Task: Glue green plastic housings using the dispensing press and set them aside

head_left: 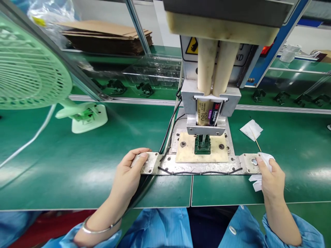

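A glue-dispensing machine [209, 100] stands mid-table with two cream cartridges pointing down at a small green part [202, 144] on a beige plate [188, 151]. A metal bar [196, 168] runs across its front with a button at each end. My left hand [130, 172] lies over the left end of the bar, thumb pressed on the left button. My right hand [270, 177] is closed on a crumpled white tissue [257, 182], with its thumb on the right button [254, 162].
A light green fan [28, 69] on a white base stands at the left. A folded white wipe with a thin stick [252, 131] lies right of the machine. Clear plastic trays [155, 70], black parts and stacked cardboard [108, 36] sit beyond the rail.
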Demonstrator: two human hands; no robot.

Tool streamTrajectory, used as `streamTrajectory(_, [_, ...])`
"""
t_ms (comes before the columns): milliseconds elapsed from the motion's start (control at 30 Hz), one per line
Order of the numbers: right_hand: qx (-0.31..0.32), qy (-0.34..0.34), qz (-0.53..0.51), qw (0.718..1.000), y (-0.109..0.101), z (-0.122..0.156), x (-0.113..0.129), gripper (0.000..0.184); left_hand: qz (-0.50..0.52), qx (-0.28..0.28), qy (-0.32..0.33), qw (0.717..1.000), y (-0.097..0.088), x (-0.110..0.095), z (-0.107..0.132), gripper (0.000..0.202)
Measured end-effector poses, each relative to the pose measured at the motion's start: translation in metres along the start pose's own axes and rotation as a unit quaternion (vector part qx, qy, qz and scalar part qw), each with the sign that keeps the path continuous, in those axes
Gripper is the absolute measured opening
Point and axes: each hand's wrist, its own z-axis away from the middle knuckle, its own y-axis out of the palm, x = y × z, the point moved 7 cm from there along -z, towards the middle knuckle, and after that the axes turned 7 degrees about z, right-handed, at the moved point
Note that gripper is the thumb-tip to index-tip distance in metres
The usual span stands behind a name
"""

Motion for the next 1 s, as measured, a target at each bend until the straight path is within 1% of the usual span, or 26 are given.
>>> streamTrajectory(67, [0.001,0.0,0.001,1.0,0.0,0.0,0.0,0.058,0.016,0.014,-0.015,1.0,0.0,0.004,-0.001,0.04])
streamTrajectory(100, [0.001,0.0,0.002,1.0,0.0,0.0,0.0,0.058,0.006,0.018,-0.019,1.0,0.0,0.004,0.0,0.039])
streamTrajectory(133, [0.001,0.0,0.003,1.0,0.0,0.0,0.001,0.058,-0.026,0.013,-0.012,1.0,0.0,0.001,0.001,0.037])
streamTrajectory(167, [0.002,-0.002,0.004,1.0,0.0,0.0,0.001,0.058,-0.071,0.0,0.014,0.997,-0.002,-0.006,0.002,0.035])
streamTrajectory(200, [0.003,-0.004,0.006,1.0,0.0,0.0,0.002,0.059,-0.121,-0.018,0.061,0.991,-0.002,-0.018,0.006,0.032])
streamTrajectory(267, [0.005,-0.004,0.005,1.0,0.0,0.0,0.002,0.059,-0.201,-0.043,0.181,0.962,0.005,-0.05,0.017,0.026])
streamTrajectory(300, [0.007,-0.005,0.004,1.0,0.001,0.0,0.002,0.059,-0.216,-0.037,0.231,0.948,0.012,-0.065,0.023,0.025])
streamTrajectory(333, [0.007,-0.006,0.002,1.0,0.001,0.0,0.002,0.059,-0.214,-0.016,0.26,0.941,0.021,-0.077,0.027,0.025])
streamTrajectory(367, [0.008,-0.007,0.001,1.0,0.001,-0.001,0.002,0.059,-0.204,0.021,0.265,0.942,0.033,-0.086,0.029,0.027])
streamTrajectory(433, [0.008,-0.008,0.0,1.0,0.001,-0.001,0.002,0.058,-0.182,0.117,0.226,0.95,0.061,-0.095,0.027,0.038])
streamTrajectory(467, [0.007,-0.008,-0.001,1.0,0.001,-0.001,0.002,0.058,-0.17,0.166,0.202,0.95,0.077,-0.096,0.025,0.046])
streamTrajectory(567, [0.007,0.0,-0.011,1.0,0.001,0.0,0.003,0.059,-0.142,0.3,0.129,0.934,0.12,-0.092,0.015,0.077])
streamTrajectory(600, [0.009,0.002,-0.015,1.0,0.002,0.0,0.003,0.059,-0.132,0.336,0.104,0.927,0.132,-0.087,0.013,0.083])
streamTrajectory(667, [0.012,0.004,-0.025,1.0,0.003,0.0,0.003,0.059,-0.101,0.393,0.062,0.912,0.15,-0.079,0.01,0.082])
streamTrajectory(733, [0.02,0.003,-0.034,0.999,0.004,-0.001,0.001,0.058,-0.057,0.417,0.034,0.906,0.159,-0.075,0.01,0.072])
streamTrajectory(800, [0.026,0.001,-0.037,0.999,0.005,-0.002,-0.002,0.058,-0.017,0.41,0.012,0.912,0.158,-0.076,0.011,0.067])
streamTrajectory(933, [0.035,-0.004,-0.04,0.999,0.007,-0.003,-0.008,0.056,0.012,0.372,-0.062,0.926,0.144,-0.079,0.017,0.065])
streamTrajectory(1000, [0.03,0.001,-0.05,0.998,0.007,-0.004,-0.009,0.055,0.019,0.369,-0.11,0.923,0.137,-0.078,0.026,0.062])
